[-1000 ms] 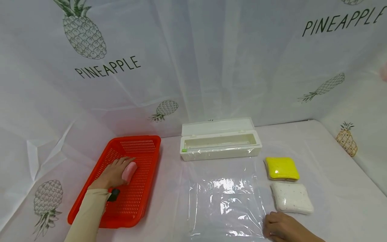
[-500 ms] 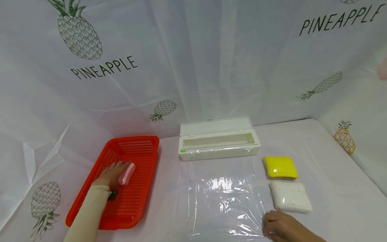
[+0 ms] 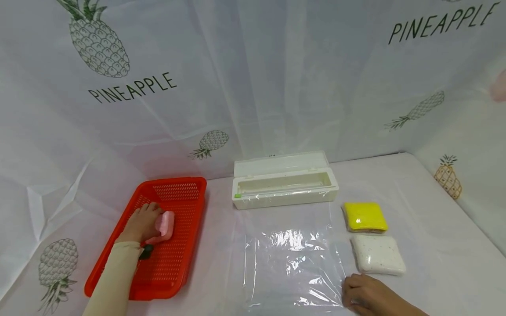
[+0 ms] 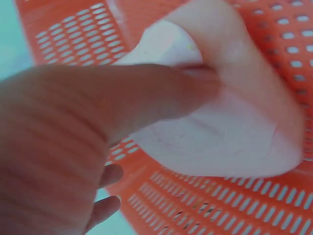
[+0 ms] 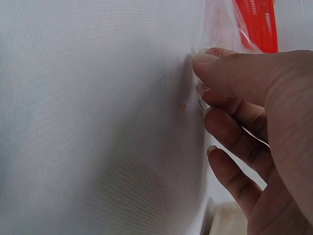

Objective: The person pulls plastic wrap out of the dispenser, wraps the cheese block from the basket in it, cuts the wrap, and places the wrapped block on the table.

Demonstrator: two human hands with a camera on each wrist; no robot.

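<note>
In the head view, my left hand (image 3: 144, 223) is inside the red basket (image 3: 200, 210), holding a pink block (image 3: 167, 224) with rounded edges. The left wrist view shows the thumb pressed across the block's pale face (image 4: 215, 142); its far side is partly hidden. My right hand (image 3: 365, 294) is low on the table, pinching the near right corner of a sheet of clear plastic film (image 3: 292, 267). Thumb and forefinger meet on the film in the right wrist view, the other fingers loosely bent. The film runs back to a white film dispenser box (image 3: 284, 199), its lid raised.
Right of the film lie a yellow film-wrapped block (image 3: 365, 216) and, nearer, a white wrapped one (image 3: 378, 254), close to my right hand. A green slide cutter (image 3: 238, 195) sits at the dispenser's left end. A pineapple-print curtain (image 3: 261, 87) stands behind the table.
My left hand has turned the pink block and drawn it slightly left in the basket, showing more of its face. The right hand stays on the film corner. The head view has shifted slightly.
</note>
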